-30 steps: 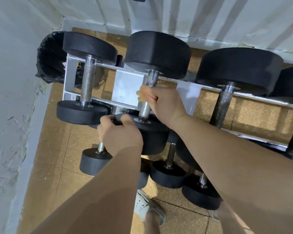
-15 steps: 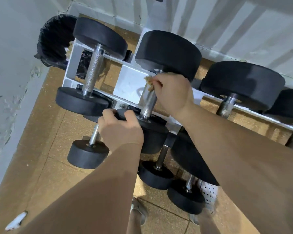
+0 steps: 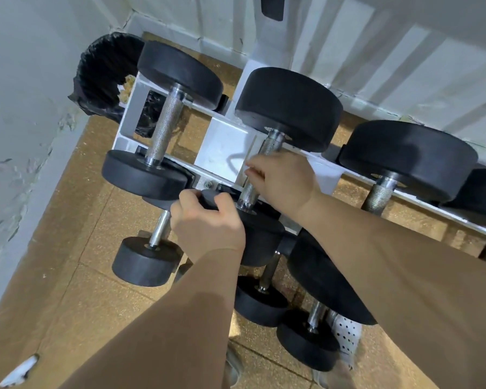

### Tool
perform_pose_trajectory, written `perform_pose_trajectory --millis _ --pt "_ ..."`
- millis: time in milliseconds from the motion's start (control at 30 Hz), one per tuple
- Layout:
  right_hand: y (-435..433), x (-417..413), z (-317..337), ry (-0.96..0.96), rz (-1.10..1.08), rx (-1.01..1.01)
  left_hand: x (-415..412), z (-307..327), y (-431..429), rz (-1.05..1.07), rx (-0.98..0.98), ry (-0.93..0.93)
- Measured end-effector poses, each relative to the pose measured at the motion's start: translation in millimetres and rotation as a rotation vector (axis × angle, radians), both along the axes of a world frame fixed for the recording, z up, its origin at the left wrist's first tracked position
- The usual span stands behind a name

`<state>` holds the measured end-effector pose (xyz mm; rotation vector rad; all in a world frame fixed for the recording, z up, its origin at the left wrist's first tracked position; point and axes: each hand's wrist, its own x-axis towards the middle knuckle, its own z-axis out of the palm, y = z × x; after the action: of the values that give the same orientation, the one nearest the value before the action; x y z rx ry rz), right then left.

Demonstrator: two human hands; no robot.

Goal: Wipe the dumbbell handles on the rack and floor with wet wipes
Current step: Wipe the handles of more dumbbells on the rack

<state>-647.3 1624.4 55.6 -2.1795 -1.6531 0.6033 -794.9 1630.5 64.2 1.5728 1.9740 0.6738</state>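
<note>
Head view looks down on a white rack (image 3: 225, 147) pushed into the room's corner. We start at its left end, where a black bin bag (image 3: 101, 71) sits behind it and the first dumbbell's knurled handle (image 3: 166, 127) lies bare across the two rails. Lower down is a small dumbbell (image 3: 145, 261), though we cannot tell whether it rests on a low tier or on the floor. Our left hand (image 3: 208, 228) has its fingers clenched over the near head (image 3: 264, 237) of the middle dumbbell, which we judge is to stop it rolling on the rails. Just to the right, our right hand (image 3: 284, 183) has its fingers wrapped round the middle handle (image 3: 249, 193), which spans the rack's rails near their middle. The wet wipe is hidden, presumably pressed inside that grip. Farther right a third handle (image 3: 379, 195) lies untouched, and more small weights (image 3: 306, 343) sit low under our right forearm.
</note>
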Motion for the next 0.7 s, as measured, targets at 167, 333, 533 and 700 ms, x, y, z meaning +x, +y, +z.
perform_pose_trajectory --millis 167,333,533,700 --pt "-16 -3 2 -0.057 0.341 -0.197 0 0 -1 0.012 0.012 0.01" --pt "7 24 5 -0.335 0.051 -0.03 0 0 -1 0.016 0.002 0.02" --pt "-16 -16 -1 0.093 0.061 -0.153 0 1 -1 0.018 -0.031 0.024" --pt "-1 12 -2 0.037 0.005 -0.145 1 0 -1 0.015 -0.014 0.023"
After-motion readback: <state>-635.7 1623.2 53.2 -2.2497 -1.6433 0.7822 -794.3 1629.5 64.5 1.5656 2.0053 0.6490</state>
